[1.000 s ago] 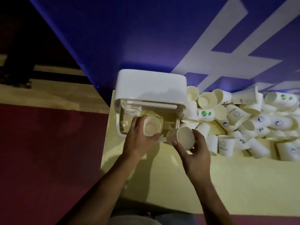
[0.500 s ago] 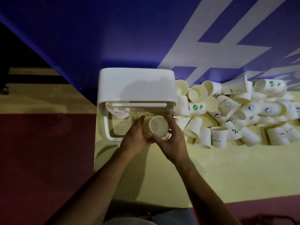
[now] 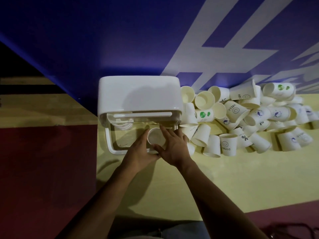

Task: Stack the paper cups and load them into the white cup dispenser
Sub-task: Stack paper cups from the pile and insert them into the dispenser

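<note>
Paper cup (image 3: 154,138): plain white, mouth toward cam, in clear lower bay of white cup dispenser (image 3: 139,95), right half, near front edge. Clamped btwn both hands. Left hand (image 3: 139,151): fingers (image 3: 145,135) curled round cup's left side. Right hand (image 3: 175,146): thumb hooked at near rim, index up along right side, other fingers (image 3: 179,135) spread apart over dispenser's right front corner.

Nested stack (image 3: 123,125) of cups in bay's left rear, partly under white lid. Just right of dispenser, touching its side: pile of loose cups (image 3: 241,116), most tipped over, running along blue wall (image 3: 103,40).

Legible: "HELLO" w/ smiley on upright cup (image 3: 228,144) at pile's near edge, same on two more further back; "%" on one beside it. Green blots on a few; blue marks too small to read.

Counter (image 3: 224,178) pale yellow. Dispenser right at its left edge, red floor (image 3: 43,169) beyond. Wide stretch of counter surface on near side of pile, right of right forearm.
</note>
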`<action>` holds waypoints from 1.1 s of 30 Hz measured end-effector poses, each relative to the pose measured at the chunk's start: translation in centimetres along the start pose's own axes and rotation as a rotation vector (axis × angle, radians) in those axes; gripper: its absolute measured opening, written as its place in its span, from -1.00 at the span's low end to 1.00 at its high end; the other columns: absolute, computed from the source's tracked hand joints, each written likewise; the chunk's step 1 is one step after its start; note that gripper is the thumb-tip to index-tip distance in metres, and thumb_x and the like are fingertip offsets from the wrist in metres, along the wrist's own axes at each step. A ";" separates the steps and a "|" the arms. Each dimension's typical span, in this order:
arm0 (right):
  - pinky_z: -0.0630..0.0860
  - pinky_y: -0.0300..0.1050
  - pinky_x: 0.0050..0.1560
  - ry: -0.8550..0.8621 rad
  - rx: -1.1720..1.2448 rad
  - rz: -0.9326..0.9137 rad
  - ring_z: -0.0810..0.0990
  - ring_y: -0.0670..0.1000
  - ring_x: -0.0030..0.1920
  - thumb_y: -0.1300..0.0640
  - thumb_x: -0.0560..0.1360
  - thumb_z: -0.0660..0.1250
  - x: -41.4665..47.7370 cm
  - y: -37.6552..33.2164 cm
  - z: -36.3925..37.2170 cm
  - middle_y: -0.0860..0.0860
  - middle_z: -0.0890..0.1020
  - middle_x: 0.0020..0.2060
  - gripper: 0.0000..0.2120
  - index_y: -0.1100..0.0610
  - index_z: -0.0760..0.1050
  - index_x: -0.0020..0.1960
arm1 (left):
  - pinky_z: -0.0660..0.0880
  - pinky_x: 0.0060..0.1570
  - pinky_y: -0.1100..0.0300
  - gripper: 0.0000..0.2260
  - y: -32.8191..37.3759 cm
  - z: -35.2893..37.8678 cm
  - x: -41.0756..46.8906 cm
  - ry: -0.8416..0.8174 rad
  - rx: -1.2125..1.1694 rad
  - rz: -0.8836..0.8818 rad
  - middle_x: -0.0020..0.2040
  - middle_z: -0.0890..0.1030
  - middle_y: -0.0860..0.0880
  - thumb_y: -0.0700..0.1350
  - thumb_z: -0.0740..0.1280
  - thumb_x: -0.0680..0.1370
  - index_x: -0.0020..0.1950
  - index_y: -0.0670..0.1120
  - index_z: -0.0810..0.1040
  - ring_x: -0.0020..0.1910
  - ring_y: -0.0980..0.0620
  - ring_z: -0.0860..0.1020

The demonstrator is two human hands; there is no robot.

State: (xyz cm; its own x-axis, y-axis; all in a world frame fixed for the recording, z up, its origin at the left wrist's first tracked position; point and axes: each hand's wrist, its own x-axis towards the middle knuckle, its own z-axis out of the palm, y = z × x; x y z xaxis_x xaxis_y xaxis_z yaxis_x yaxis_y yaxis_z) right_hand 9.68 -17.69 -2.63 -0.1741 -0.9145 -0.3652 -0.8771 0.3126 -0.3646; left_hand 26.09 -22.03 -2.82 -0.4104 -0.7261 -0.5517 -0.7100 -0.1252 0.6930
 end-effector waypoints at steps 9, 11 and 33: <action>0.49 0.14 0.22 0.234 0.213 -0.010 0.47 0.09 0.24 -0.13 0.58 0.29 -4.7 2.5 -1.0 -0.01 0.60 0.28 -0.52 0.05 0.49 0.43 | 0.42 0.18 0.15 -0.34 3.1 1.1 -4.6 0.369 0.065 0.074 0.46 0.47 -0.04 -0.06 0.53 0.51 0.56 0.00 0.34 0.36 0.00 0.47; 0.55 0.08 0.13 0.353 0.320 0.052 0.54 0.05 0.14 0.03 0.56 0.36 -7.1 5.5 -1.0 -0.02 0.66 0.14 -0.69 0.07 0.59 0.27 | 0.49 0.16 0.12 -0.46 5.8 3.1 -5.5 0.463 0.082 0.155 0.39 0.51 -0.07 0.00 0.47 0.53 0.47 -0.03 0.42 0.33 -0.06 0.50; 0.47 -0.38 -0.14 0.432 0.774 0.577 0.59 -0.23 -0.03 0.13 0.60 0.38 -21.0 37.8 -9.9 -0.20 0.65 0.00 -0.80 0.00 0.63 0.21 | 0.43 0.28 0.00 -0.30 29.9 21.4 15.1 0.164 1.159 0.603 0.41 0.45 -0.04 0.00 0.54 0.44 0.52 0.05 0.33 0.36 -0.09 0.44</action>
State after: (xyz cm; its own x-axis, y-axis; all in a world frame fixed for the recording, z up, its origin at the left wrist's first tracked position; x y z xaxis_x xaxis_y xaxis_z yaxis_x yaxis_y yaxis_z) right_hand -24.26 10.75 -0.29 -0.7519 -0.5410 -0.3768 -0.1126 0.6685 -0.7351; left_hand -13.60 -22.25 -0.32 -0.8180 -0.5467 -0.1789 -0.5502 0.8343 -0.0337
